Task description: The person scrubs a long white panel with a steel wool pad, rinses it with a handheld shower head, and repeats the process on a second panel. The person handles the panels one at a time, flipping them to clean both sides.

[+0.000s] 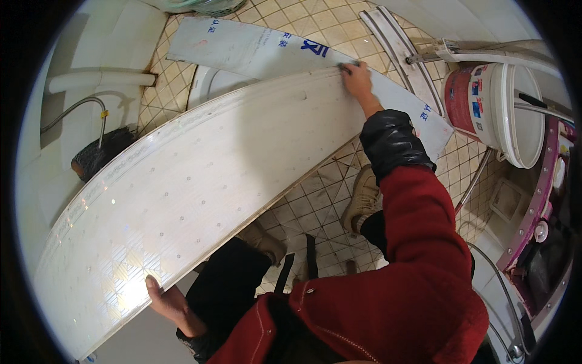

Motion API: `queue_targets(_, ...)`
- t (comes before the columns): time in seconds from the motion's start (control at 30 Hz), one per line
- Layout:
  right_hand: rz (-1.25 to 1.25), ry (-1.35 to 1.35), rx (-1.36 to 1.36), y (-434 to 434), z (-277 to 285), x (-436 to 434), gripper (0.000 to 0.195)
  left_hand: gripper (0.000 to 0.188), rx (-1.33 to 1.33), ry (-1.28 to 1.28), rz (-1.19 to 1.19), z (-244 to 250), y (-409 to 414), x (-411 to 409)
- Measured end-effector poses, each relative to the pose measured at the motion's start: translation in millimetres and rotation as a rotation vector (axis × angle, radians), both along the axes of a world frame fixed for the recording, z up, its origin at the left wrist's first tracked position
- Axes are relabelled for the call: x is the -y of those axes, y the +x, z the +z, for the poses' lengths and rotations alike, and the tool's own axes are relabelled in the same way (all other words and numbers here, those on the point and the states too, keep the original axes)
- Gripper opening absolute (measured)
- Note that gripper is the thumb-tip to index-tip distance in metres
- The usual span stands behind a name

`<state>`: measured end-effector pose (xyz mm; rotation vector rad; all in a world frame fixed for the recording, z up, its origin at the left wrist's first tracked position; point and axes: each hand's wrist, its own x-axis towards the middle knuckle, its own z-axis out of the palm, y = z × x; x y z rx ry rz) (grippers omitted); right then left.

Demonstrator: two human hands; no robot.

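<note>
A long, glossy white decorative panel (pixel 204 173) with small motifs and a patterned border stretches diagonally before me, its long edges bowed by the lens. At the lower left, my left hand (pixel 170 305) grips the near edge, thumb on the patterned face and fingers hidden below. My right hand (pixel 358 82) is at the far end of the panel, its fingers closed around a small dark object (pixel 346 68) too covered to identify. Under that end lies a pale board (pixel 259 50) bearing blue printed writing.
A white toilet (pixel 216 84) is partly covered by the boards. To the right are a white plastic bucket (pixel 491 109), a metal-edged rail (pixel 400 59) and a purple-trimmed panel (pixel 532 223). A pipe (pixel 100 83) and hose (pixel 101 102) run along the left wall. Yellowish tiles (pixel 318 27) cover the floor.
</note>
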<state>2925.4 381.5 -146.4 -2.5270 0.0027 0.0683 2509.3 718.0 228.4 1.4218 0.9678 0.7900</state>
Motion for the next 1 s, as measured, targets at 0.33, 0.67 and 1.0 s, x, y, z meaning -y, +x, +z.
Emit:
queue_targets(0.33,-0.029,0.121,0.094,-142,95,-41,0.028,0.056,0.004,-0.122,-0.019,1,5,12)
queue_targets(0.67,0.784,0.297,0.307,-260,372,-117,0.052,0.053,-0.242,0.182,-0.285,18,32,59)
queue_targets(1.0,0.906,-0.088,0.66,-272,401,-119,0.065,0.051,0.189,0.006,-0.65,15,27,62)
